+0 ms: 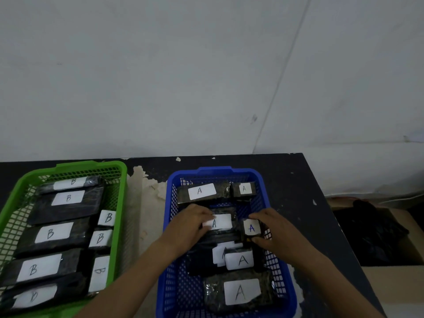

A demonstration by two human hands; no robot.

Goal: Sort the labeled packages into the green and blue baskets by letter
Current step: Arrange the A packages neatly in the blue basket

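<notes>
Two baskets sit side by side on a table (298, 180).
The left basket (91, 165) holds B packages (55, 232). The right basket (215, 171) holds A packages (241, 292). The left hand (190, 226) and right hand (277, 230) are in it. A box (390, 285) sits right of the table.

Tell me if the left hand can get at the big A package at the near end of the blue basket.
Probably yes. The big A package lies uncovered, label up, in the blue basket near the left hand, which must first leave the middle A package it touches.
</notes>
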